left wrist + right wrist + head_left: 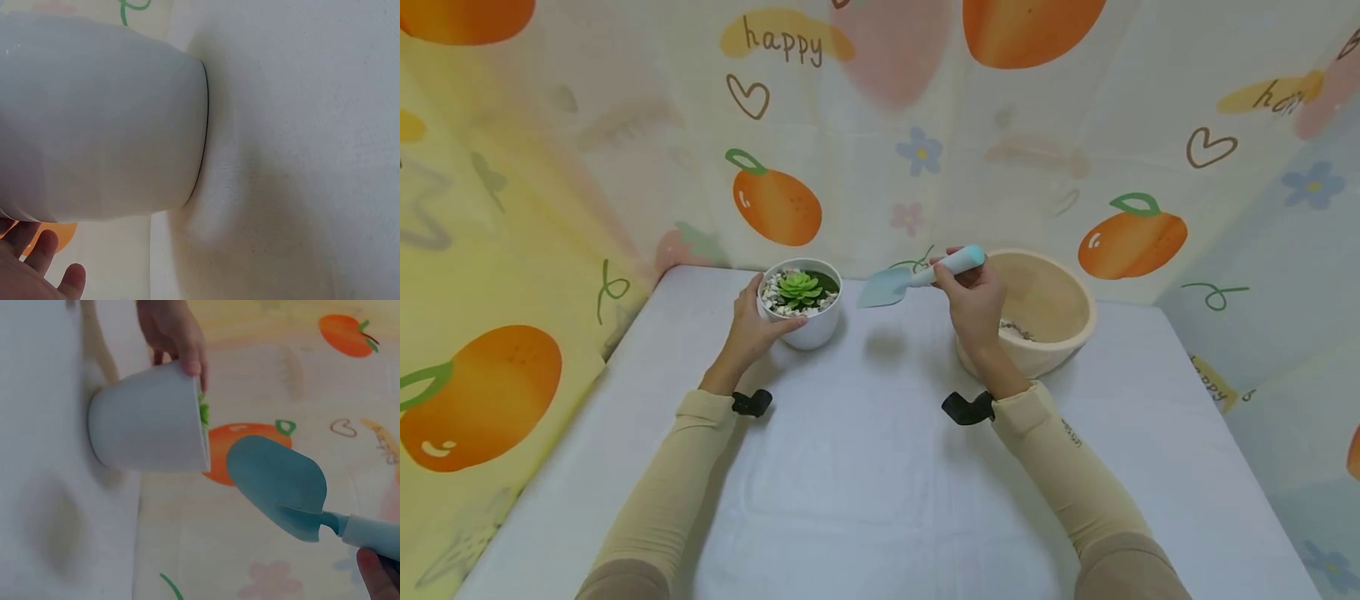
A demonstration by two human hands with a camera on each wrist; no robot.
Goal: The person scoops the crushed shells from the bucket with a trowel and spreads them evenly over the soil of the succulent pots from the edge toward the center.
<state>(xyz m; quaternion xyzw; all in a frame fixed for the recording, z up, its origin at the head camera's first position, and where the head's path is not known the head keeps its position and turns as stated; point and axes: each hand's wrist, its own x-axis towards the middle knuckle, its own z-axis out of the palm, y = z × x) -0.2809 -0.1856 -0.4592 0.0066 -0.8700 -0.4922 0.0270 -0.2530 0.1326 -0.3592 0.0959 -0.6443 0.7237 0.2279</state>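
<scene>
A white flowerpot (815, 331) with a green succulent (800, 288) and white pebbles stands at the back of the table. My left hand (756, 323) holds the pot at its left side, thumb over the near rim. In the left wrist view the flowerpot (100, 119) fills much of the picture, with some fingers (42, 253) beside it. My right hand (977, 302) grips a light blue garden trowel (886, 287) by its pale handle. The trowel's blade points left, raised above the table and apart from the pot; in the right wrist view the blade (278, 484) looks bare.
A beige oval planter (1052, 333) stands at the back right, just behind my right hand, with some small bits at its bottom. White cloth covers the table (850, 483). Patterned fabric (850, 167) with oranges hangs close behind and along the sides.
</scene>
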